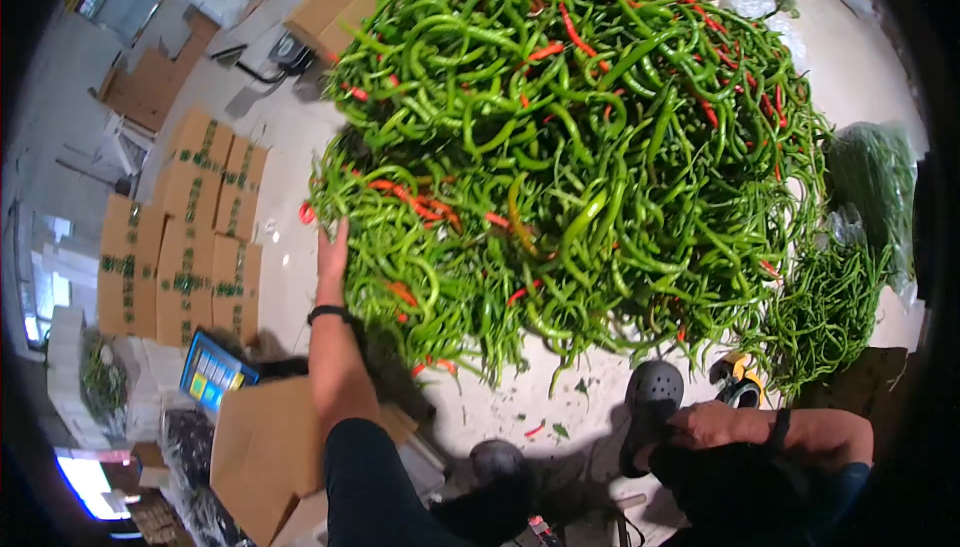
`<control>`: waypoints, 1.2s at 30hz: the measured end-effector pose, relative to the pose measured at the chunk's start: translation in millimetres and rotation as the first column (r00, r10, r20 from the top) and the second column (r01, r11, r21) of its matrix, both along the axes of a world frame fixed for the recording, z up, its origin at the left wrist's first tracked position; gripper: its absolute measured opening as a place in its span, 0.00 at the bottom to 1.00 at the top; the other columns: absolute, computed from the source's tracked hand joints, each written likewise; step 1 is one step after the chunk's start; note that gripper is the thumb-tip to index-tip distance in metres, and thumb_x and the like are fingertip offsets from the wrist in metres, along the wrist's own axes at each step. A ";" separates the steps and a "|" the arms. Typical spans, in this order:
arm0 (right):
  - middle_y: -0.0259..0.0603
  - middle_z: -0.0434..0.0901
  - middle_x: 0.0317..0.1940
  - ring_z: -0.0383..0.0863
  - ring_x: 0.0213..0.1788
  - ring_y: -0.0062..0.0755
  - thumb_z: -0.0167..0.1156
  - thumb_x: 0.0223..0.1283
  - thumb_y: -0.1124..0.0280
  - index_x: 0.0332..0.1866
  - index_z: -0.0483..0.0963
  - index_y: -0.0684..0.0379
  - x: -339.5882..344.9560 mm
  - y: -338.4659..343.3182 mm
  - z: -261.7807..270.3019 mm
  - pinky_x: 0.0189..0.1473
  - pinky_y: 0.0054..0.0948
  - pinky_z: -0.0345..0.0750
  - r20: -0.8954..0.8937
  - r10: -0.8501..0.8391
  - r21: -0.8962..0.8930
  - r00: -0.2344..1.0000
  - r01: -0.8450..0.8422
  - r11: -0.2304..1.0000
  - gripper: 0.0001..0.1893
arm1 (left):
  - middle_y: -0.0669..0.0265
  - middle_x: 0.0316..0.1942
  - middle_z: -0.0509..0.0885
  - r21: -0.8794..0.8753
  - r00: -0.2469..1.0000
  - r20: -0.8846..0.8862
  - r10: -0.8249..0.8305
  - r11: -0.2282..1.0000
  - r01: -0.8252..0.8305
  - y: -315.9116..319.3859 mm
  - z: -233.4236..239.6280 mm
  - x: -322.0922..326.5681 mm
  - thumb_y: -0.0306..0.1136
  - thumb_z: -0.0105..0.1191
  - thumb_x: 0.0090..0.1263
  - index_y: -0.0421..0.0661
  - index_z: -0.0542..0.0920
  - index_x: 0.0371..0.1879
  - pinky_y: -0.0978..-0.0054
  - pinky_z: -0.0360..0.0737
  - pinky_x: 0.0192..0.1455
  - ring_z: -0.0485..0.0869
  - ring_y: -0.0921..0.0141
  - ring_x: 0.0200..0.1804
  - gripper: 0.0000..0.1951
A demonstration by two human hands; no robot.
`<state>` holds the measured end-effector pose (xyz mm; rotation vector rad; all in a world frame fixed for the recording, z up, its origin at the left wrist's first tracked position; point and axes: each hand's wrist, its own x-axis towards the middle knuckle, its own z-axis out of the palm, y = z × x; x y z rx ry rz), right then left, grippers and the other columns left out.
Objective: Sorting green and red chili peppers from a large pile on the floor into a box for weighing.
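A broad heap of long green chili peppers, with red ones mixed in, covers the floor before me. My left hand is stretched out at the heap's left edge, thumb apart from the fingers. It seems to hold nothing; whether it touches the peppers is unclear. Close by its fingertips lies a curled red pepper. My right hand is bent in over my right leg, just beside a grey clog. Its fingers are partly hidden, so its grip cannot be made out.
Taped cardboard cartons are stacked at left. An open cardboard box and a blue-framed screen stand by my left arm. Right of the heap are a bagged green bundle, a smaller pile of thin green peppers and a yellow tape roll.
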<state>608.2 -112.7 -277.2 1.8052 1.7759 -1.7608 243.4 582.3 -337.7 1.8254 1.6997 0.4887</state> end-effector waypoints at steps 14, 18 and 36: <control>0.52 0.83 0.40 0.84 0.49 0.55 0.60 0.61 0.62 0.53 0.76 0.58 32.3 -48.7 12.0 0.48 0.50 0.80 0.069 0.034 -0.041 0.997 -0.032 0.999 0.18 | 0.53 0.71 0.73 -0.226 0.977 0.177 -0.116 0.962 0.155 1.7 -65.4 4.7 0.35 0.54 0.70 0.41 0.61 0.77 0.67 0.68 0.71 0.75 0.60 0.68 0.36; 0.58 0.82 0.42 0.82 0.49 0.61 0.60 0.62 0.59 0.53 0.74 0.59 15.4 -7.2 22.9 0.50 0.53 0.80 -0.030 -0.039 -0.100 0.999 0.036 0.994 0.19 | 0.49 0.69 0.75 -0.351 0.996 0.083 -0.032 0.935 0.059 -75.0 -77.0 48.8 0.40 0.59 0.66 0.41 0.59 0.78 0.66 0.71 0.69 0.76 0.57 0.67 0.41; 0.58 0.84 0.36 0.82 0.44 0.64 0.62 0.64 0.55 0.49 0.77 0.58 -68.0 129.6 17.1 0.46 0.54 0.78 0.051 0.086 0.262 0.995 -0.096 0.960 0.18 | 0.45 0.61 0.80 -0.388 0.984 0.138 0.110 0.920 -0.048 -398.8 -39.9 89.2 0.55 0.59 0.64 0.51 0.70 0.72 0.52 0.74 0.64 0.79 0.44 0.62 0.37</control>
